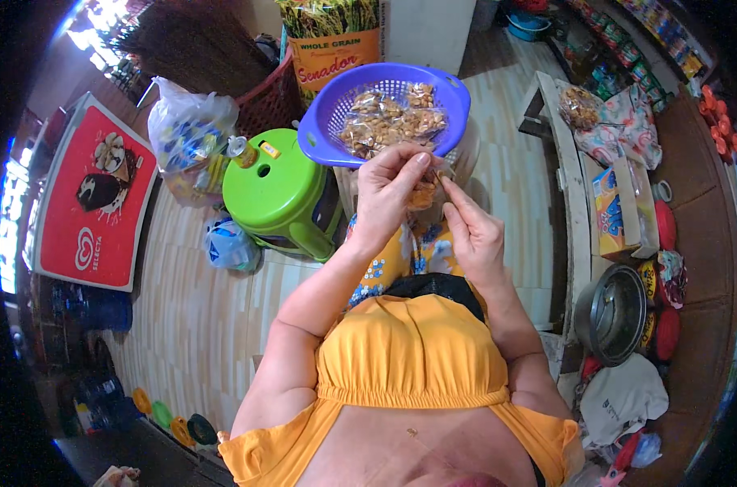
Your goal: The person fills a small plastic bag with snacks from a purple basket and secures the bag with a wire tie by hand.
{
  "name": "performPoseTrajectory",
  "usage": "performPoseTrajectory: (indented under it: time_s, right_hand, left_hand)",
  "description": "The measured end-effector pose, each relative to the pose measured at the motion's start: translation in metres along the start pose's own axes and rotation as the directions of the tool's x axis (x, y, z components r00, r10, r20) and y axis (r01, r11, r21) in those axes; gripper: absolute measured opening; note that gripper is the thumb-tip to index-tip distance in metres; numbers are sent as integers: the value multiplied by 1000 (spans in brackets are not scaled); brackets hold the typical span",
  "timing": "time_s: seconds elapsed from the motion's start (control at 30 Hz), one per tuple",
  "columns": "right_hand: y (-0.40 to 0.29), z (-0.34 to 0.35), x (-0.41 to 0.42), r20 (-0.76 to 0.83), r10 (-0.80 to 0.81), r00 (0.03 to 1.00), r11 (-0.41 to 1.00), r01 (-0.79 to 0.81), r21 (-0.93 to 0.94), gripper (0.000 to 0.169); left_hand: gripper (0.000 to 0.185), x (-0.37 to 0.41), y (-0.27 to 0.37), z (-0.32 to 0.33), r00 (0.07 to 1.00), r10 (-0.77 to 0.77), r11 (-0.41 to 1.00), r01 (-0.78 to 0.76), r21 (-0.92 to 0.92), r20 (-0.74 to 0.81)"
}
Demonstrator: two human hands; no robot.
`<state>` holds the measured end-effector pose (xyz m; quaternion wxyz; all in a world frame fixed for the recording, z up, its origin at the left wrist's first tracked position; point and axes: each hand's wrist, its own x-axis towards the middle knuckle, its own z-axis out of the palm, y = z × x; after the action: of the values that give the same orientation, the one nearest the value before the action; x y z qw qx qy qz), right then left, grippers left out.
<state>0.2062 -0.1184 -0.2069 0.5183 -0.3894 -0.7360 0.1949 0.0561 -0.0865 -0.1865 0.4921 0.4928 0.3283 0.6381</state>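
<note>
My left hand [388, 189] pinches the top of a small clear plastic bag of nuts [423, 193], which hangs below the fingertips. Close on its right, my right hand [475, 228] has thumb and forefinger together on a thin dark item at the bag's top; what it is cannot be made out. Just beyond both hands is a purple plastic colander [323, 137], holding several small clear bags of nuts [393, 122]. My left fingers overlap the colander's near rim.
Left of the colander, a green plastic stool [271, 195] bears a small bottle [242, 152] and a yellow packet [270, 149]. Filled plastic bags [192, 140] stand farther left. To the right, a wooden bench [566, 176] holds a detergent box [612, 210] and a metal basin [612, 315].
</note>
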Motion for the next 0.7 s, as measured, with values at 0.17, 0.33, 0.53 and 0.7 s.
performPoseTrajectory:
  time_s: [0.17,0.33,0.53,0.7]
  right_hand:
    - [2,5,1,-24,-10,1000,1000,10,-9,30]
    - [4,8,-2,-9,62,998,997,-63,-34,29]
    - [8,15,-3,-89,-191,978,959,166,-230,31]
    - [5,16,-5,-102,-182,978,955,151,-255,30]
  left_hand:
    - [14,-4,-9,1,1000,25,999,-25,30,14]
    - [9,-6,-16,0,999,38,989,-37,145,-4]
    - [6,-15,-20,4,930,365,815,-298,496,-42]
    - [7,-18,-16,3,978,184,942,-148,301,-95]
